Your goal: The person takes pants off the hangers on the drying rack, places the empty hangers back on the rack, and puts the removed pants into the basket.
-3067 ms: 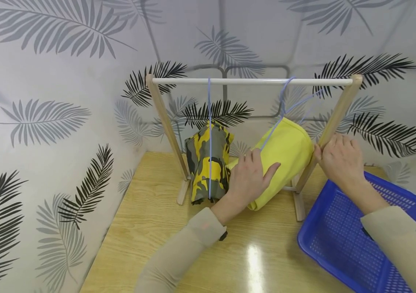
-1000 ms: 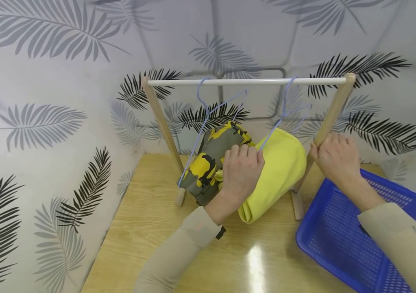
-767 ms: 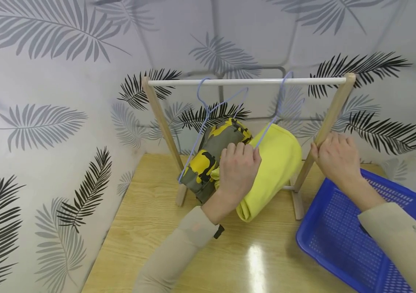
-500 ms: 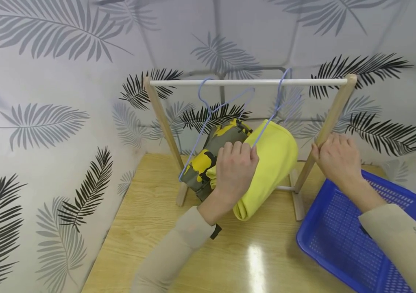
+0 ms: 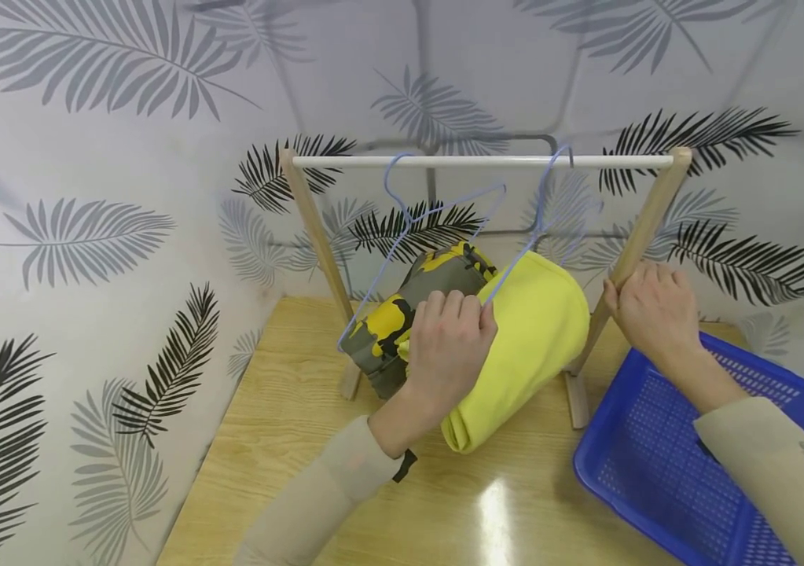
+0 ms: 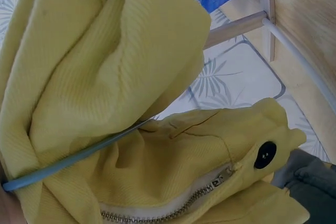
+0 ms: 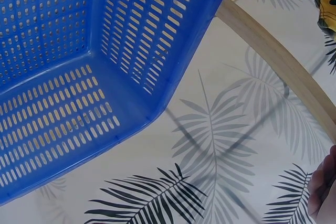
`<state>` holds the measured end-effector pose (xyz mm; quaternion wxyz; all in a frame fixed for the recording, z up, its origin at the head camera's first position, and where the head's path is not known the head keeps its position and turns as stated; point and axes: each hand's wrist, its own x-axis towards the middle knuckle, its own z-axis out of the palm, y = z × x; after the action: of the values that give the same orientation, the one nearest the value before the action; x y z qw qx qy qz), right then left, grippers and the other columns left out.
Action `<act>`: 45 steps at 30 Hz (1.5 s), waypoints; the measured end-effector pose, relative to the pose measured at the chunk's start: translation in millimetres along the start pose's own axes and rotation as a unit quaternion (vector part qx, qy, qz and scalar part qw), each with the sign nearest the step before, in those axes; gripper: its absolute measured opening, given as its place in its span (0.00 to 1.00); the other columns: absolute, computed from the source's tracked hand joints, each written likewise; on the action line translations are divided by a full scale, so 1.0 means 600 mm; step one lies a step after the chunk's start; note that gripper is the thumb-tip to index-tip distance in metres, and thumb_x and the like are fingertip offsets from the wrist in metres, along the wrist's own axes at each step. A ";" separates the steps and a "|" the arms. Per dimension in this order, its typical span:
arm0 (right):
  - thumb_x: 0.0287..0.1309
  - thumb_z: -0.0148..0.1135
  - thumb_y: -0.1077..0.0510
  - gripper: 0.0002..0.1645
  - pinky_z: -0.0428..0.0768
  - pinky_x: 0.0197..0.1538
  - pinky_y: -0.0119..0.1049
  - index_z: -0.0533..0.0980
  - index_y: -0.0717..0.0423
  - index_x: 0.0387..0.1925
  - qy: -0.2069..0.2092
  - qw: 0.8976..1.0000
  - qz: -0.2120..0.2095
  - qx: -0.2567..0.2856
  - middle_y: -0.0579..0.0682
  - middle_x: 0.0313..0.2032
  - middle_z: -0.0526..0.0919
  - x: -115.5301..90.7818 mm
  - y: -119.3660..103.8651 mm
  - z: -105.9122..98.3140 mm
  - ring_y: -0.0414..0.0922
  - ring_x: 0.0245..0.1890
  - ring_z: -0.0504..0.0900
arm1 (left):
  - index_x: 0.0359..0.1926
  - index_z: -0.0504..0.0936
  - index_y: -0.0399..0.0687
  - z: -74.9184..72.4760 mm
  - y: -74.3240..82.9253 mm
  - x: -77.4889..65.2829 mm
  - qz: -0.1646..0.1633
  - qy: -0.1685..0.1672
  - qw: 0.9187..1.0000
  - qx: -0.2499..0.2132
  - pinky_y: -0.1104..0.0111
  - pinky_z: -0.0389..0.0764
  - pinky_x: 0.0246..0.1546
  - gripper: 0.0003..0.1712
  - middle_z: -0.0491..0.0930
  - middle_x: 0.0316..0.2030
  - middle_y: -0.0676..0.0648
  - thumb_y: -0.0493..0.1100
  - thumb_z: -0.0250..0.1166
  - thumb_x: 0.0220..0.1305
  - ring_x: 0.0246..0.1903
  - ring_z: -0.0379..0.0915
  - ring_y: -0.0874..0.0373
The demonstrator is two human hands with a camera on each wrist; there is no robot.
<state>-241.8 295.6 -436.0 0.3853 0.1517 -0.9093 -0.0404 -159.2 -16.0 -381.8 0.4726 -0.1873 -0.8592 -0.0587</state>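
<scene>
My left hand [image 5: 447,338] grips the lower end of a thin blue clothes hanger [image 5: 511,267], whose hook is at the rack's white rail [image 5: 479,162]. Yellow trousers [image 5: 536,334] are folded over this hanger; the left wrist view shows their metal zip [image 6: 173,209] and black button [image 6: 265,155]. Just left of them, camouflage clothing [image 5: 437,284] in grey, yellow and black hangs on a second blue hanger [image 5: 386,185], turned at an angle and partly behind my left hand. My right hand [image 5: 656,306] holds the rack's right wooden post [image 5: 645,220], its fingers curled round it.
The small rack stands on a wooden table [image 5: 288,440] against a leaf-patterned backdrop [image 5: 111,314]. A blue perforated basket [image 5: 607,464] lies at the right, under my right forearm and close to the rack's foot [image 5: 577,401].
The left hand has moved left and down, swinging the yellow trousers' hanger; its hook rose above the rail, then came down. The camouflage clothing's hanger has turned. The right hand stays on the post.
</scene>
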 end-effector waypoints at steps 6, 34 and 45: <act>0.73 0.53 0.49 0.29 0.70 0.28 0.51 0.68 0.69 0.23 -0.017 1.000 0.004 -0.002 0.67 0.21 0.76 -0.001 0.001 -0.001 0.63 0.22 0.76 | 0.18 0.69 0.50 -0.008 0.002 -0.017 0.007 -0.007 1.000 -0.005 0.69 0.64 0.25 0.24 0.67 0.16 0.52 0.46 0.66 0.72 0.20 0.63 0.55; 0.69 0.64 0.49 0.29 0.68 0.27 0.49 0.67 0.67 0.22 -0.042 0.999 0.016 0.011 0.66 0.20 0.75 0.005 -0.001 -0.016 0.62 0.20 0.74 | 0.18 0.69 0.49 -0.003 0.000 -0.084 0.002 -0.010 1.000 -0.029 0.70 0.65 0.26 0.24 0.67 0.16 0.52 0.44 0.72 0.66 0.21 0.62 0.56; 0.67 0.69 0.49 0.29 0.77 0.31 0.58 0.74 0.75 0.36 -0.116 0.989 0.047 0.073 0.72 0.30 0.79 0.003 -0.002 -0.056 0.66 0.28 0.79 | 0.19 0.70 0.49 -0.008 -0.001 -0.089 0.008 -0.011 0.999 -0.044 0.70 0.65 0.27 0.23 0.67 0.18 0.52 0.43 0.73 0.65 0.22 0.63 0.56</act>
<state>-218.8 295.0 -411.5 0.2665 0.1308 -0.9546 0.0267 -129.7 -32.2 -424.0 0.4548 -0.2158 -0.8593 -0.0904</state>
